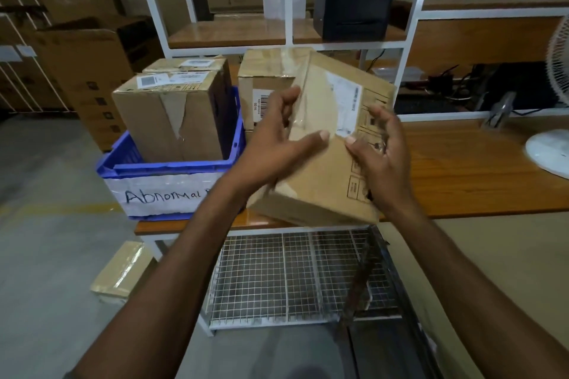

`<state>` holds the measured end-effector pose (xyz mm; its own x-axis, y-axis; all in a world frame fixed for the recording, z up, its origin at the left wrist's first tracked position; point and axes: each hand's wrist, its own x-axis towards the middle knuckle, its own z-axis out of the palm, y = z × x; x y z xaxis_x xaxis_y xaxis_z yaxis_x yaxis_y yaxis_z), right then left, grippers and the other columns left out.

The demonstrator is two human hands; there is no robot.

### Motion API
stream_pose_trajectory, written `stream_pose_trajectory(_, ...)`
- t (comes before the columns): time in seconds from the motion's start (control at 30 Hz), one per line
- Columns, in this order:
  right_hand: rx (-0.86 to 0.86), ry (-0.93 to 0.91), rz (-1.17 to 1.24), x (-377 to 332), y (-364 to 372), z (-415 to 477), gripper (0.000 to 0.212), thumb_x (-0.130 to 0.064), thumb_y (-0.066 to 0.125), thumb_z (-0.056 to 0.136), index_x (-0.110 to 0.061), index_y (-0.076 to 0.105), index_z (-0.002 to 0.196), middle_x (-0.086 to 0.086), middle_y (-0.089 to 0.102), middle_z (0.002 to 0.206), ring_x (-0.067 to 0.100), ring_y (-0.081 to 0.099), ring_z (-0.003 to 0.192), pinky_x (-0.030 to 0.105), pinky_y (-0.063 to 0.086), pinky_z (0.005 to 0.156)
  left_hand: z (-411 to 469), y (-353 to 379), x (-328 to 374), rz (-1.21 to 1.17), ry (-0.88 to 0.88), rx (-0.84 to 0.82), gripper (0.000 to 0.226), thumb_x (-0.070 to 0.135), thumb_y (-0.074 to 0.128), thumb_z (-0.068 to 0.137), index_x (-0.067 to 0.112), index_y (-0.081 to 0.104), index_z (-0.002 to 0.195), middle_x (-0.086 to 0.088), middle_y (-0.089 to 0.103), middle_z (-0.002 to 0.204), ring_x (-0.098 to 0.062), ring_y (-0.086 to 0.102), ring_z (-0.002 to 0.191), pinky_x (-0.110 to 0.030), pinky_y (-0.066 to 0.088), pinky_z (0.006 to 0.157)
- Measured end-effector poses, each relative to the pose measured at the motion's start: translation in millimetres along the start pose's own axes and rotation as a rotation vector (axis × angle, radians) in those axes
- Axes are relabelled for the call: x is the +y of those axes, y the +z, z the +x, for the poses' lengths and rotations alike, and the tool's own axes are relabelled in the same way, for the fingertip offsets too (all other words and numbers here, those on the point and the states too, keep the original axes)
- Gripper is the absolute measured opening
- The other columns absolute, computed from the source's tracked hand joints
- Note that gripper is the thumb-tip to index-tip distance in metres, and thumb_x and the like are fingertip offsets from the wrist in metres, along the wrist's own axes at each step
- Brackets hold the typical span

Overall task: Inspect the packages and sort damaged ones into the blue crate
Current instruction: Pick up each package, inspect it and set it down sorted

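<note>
I hold a brown cardboard package (pixel 326 175), tilted, over the front edge of the wooden table (pixel 468 169). It carries clear tape and a white label on its upper face. My left hand (pixel 277 144) grips its left side and my right hand (pixel 381 154) grips its right side. To the left stands the blue crate (pixel 172 166), with a white strip reading "Abnormal". A box with torn tape (pixel 172 120) sits in the crate, and a second labelled box (pixel 191 64) is behind it. Another package with a barcode (pixel 264 83) rests on the table behind my hands.
A white shelf frame (pixel 289 9) with a black printer (pixel 354 12) rises behind the table. At the right edge stands a white fan (pixel 554 144). Under the table is a wire mesh rack (pixel 292 277). A flat taped parcel (pixel 123 271) lies on the floor at left.
</note>
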<state>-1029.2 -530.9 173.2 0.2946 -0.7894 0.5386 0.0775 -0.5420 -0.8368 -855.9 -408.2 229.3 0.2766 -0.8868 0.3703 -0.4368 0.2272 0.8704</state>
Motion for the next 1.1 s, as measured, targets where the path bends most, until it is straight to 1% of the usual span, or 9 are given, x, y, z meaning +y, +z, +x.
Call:
stream_pose_trajectory(0.17,0.225,0.052,-0.001,27,7,-49,0.081,-0.042,0.067,0.087,-0.026,0.032,0.158,-0.001,0.035,0.157,0.011,0.041,0.140,0.043,0.043,0.113,4,27,-18,0.147,0.090,-0.117,0.073,0.030,0.078,0.088,0.028,0.037,0.147,0.011,0.034,0.164,-0.008,0.037,0.148,-0.045,0.039,0.120)
stream_pose_trajectory(0.33,0.258,0.152,-0.001,50,12,-82,0.091,-0.052,0.059,0.085,-0.024,0.020,0.162,-0.008,0.026,0.157,-0.005,0.036,0.136,0.015,0.037,0.104,-11,48,-36,0.186,0.119,-0.210,0.070,0.019,0.072,0.094,0.024,0.037,0.155,0.017,0.032,0.165,-0.002,0.031,0.150,-0.039,0.030,0.124)
stream_pose_trajectory(0.47,0.241,0.249,0.039,67,11,-112,0.099,-0.059,0.061,0.083,-0.032,0.011,0.164,-0.004,0.019,0.165,0.011,0.037,0.141,0.011,0.042,0.098,-27,60,-49,0.426,0.057,-0.328,0.079,0.036,0.065,0.100,0.045,0.017,0.162,0.016,0.008,0.172,-0.015,0.006,0.159,-0.058,0.008,0.127)
stream_pose_trajectory(0.57,0.158,0.294,0.067,81,7,-129,0.103,-0.062,0.068,0.083,-0.043,0.005,0.162,-0.006,0.017,0.168,0.012,0.040,0.144,0.030,0.048,0.106,-36,59,-61,0.635,-0.004,-0.379,0.089,0.051,0.061,0.098,0.048,-0.002,0.162,0.019,-0.009,0.171,-0.023,-0.006,0.159,-0.069,0.004,0.123)
stream_pose_trajectory(0.67,0.138,0.354,0.083,97,2,-148,0.106,-0.060,0.074,0.080,-0.045,0.006,0.160,-0.003,0.023,0.167,0.018,0.042,0.146,0.050,0.049,0.111,-41,61,-72,0.680,0.024,-0.481,0.091,0.051,0.062,0.098,0.043,0.000,0.163,0.017,-0.009,0.171,-0.023,-0.008,0.159,-0.062,0.002,0.126)
stream_pose_trajectory(0.83,0.156,0.380,-0.170,112,-3,-169,0.119,-0.075,0.077,0.072,-0.036,0.007,0.160,0.005,0.019,0.168,0.030,0.040,0.147,0.057,0.050,0.108,-52,71,-101,0.770,0.110,-0.474,0.089,0.054,0.064,0.096,0.035,0.011,0.164,0.005,0.006,0.173,-0.020,0.005,0.159,-0.058,0.012,0.127)
stream_pose_trajectory(0.93,0.094,0.133,-0.582,109,-16,-159,0.114,-0.054,0.081,0.079,-0.030,0.005,0.160,0.014,0.004,0.172,0.035,0.014,0.157,0.053,0.030,0.119,-56,78,-110,0.775,0.118,-0.404,0.096,0.059,0.062,0.095,0.021,0.009,0.166,0.000,0.010,0.173,-0.017,0.013,0.158,-0.053,0.023,0.124)
stream_pose_trajectory(1.03,-0.125,-0.175,-0.795,90,-31,-127,0.096,-0.056,0.066,0.091,-0.022,0.013,0.163,0.014,0.012,0.172,0.033,0.012,0.158,0.055,0.021,0.124,-60,84,-111,0.911,-0.051,-0.378,0.109,0.082,0.038,0.092,0.016,-0.010,0.164,-0.003,-0.009,0.173,-0.023,-0.003,0.160,-0.062,0.007,0.126)
stream_pose_trajectory(1.1,-0.348,-0.253,-0.914,84,-36,-105,0.091,-0.056,0.060,0.094,-0.022,0.015,0.165,0.010,0.016,0.172,0.030,0.012,0.158,0.059,0.020,0.125,-61,84,-112,1.002,-0.141,-0.353,0.121,0.094,0.023,0.083,0.012,-0.016,0.162,-0.007,-0.019,0.171,-0.027,-0.013,0.158,-0.067,-0.003,0.124)
